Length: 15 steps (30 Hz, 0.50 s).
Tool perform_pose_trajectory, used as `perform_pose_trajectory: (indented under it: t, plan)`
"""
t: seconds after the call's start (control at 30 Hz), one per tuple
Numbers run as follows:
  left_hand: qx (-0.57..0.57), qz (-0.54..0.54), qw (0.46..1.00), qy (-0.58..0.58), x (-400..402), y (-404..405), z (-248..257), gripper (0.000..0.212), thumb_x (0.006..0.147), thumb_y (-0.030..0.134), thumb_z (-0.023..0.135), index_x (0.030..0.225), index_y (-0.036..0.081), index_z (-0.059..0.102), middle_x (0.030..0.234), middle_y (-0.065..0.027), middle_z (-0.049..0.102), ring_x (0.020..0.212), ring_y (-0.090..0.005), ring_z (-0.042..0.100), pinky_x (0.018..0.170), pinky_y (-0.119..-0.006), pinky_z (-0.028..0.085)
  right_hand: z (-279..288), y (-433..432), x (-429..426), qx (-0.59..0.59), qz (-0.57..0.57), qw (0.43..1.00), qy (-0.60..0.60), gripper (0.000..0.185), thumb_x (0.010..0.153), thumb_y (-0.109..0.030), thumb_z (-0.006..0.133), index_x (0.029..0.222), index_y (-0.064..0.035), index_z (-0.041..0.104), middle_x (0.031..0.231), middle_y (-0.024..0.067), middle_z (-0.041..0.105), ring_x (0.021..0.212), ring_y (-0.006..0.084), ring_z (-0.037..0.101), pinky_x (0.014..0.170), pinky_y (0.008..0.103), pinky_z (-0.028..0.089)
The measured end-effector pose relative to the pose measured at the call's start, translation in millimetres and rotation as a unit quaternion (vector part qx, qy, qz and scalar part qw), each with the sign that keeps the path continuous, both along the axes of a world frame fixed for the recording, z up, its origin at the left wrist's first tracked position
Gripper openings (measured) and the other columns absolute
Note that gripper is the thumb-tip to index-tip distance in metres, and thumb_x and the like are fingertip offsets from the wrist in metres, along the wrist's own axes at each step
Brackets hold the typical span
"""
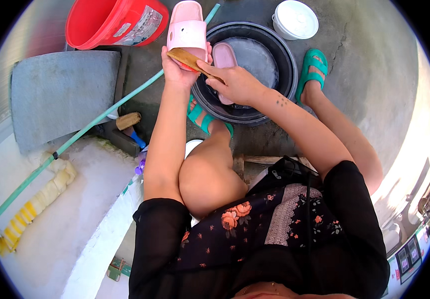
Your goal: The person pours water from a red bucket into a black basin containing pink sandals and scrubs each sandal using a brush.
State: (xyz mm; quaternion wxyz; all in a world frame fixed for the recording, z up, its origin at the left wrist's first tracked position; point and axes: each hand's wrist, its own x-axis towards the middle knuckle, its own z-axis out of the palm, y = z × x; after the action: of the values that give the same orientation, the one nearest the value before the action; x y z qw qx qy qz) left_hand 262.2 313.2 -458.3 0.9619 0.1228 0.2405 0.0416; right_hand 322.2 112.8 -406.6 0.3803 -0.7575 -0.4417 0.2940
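Observation:
My left hand (179, 74) holds a pink slide sandal (187, 33) from below, up beside the rim of a round black basin (293, 71). In my right hand (233, 82) is the handle of a wooden scrub brush (187, 59). Its head lies over the heel end of the sandal, and reddish bristles show under its edge. A second pink slide sandal (225, 55) rests in the basin, partly hidden behind my right hand. The basin seems to hold shallow water.
A red bucket (140, 24) lies tilted at the upper left; a lidded white tub (296, 20) stands beyond the basin. A green hose (106, 112) runs diagonally at the left, near a grey slab (65, 97) and another brush (128, 120). My green-sandalled feet flank the basin.

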Motion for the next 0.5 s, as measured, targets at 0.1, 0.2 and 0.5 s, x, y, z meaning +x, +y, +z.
perform_pose_trajectory:
  t: [0.1, 0.2, 0.5]
  plan:
    - [0.01, 0.027, 1.0, -0.007, -6, 16, 2, 0.087, 0.099, 0.068, 0.014, 0.154, 0.007, 0.041, 0.143, -0.0309, 0.05, 0.119, -0.048, 0.057, 0.09, -0.06, 0.049, 1, 21, 5, 0.0, 0.024, 1.0, -0.008, 0.053, 0.101, -0.033, 0.058, 0.152, -0.0202, 0.051, 0.083, 0.023, 0.071, 0.076, 0.0417, 0.07, 0.074, 0.0501, 0.056]
    - [0.053, 0.026, 0.998, 0.026, -14, 20, 8, 0.087, 0.098, 0.068, 0.013, 0.153, 0.006, 0.041, 0.143, -0.0305, 0.051, 0.121, -0.0469, 0.057, 0.089, -0.057, 0.051, -4, -7, -3, 0.03, 0.036, 0.997, 0.062, 0.052, 0.102, -0.032, 0.057, 0.153, -0.0225, 0.05, 0.083, 0.0243, 0.07, 0.077, 0.0414, 0.07, 0.074, 0.0487, 0.055]
    - [0.015, -0.016, 0.996, -0.084, -18, 19, 6, 0.084, 0.099, 0.067, 0.017, 0.156, 0.009, 0.037, 0.147, -0.0303, 0.047, 0.124, -0.0471, 0.054, 0.091, -0.057, 0.049, 8, 3, 0, 0.017, 0.046, 0.998, 0.044, 0.051, 0.104, -0.028, 0.057, 0.155, -0.0243, 0.048, 0.07, 0.0195, 0.063, 0.059, 0.033, 0.058, 0.067, 0.0403, 0.051]
